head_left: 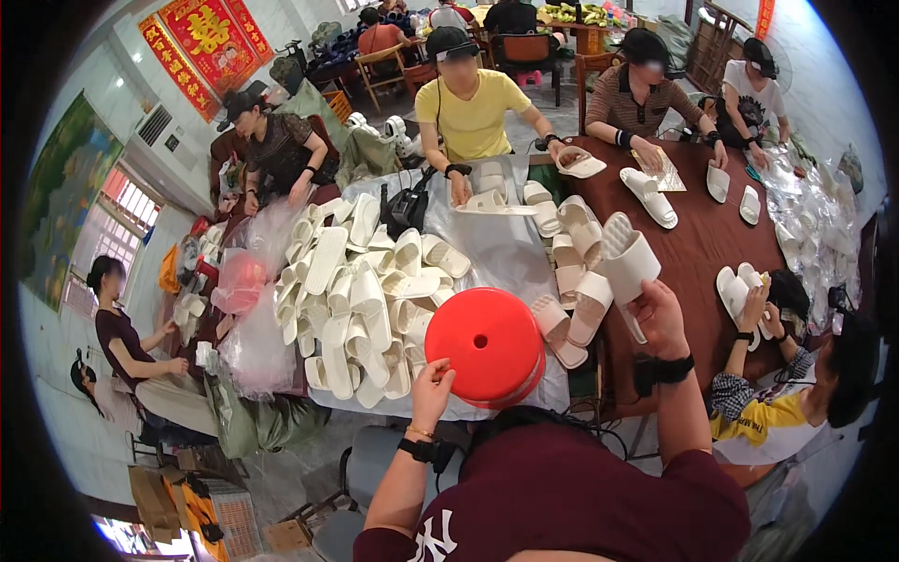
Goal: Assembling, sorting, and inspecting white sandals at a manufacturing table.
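Head view: gripping a cream slide slipper (629, 269) in the right hand (660, 314), near the lower edge of its strap, tilted over the brown tablecloth (716, 244) and to the right of the red plastic stool (482, 318). Resting the left hand (432, 388), fingers bent, at the stool's near-left rim; cannot tell whether grasping or merely touching. To the left of the stool, a heap of cream slippers (368, 300); just to its right, a loose row of slides (592, 304). Across the table, a co-worker in a yellow T-shirt (468, 108).

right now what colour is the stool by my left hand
The stool is red; the head view shows it best.
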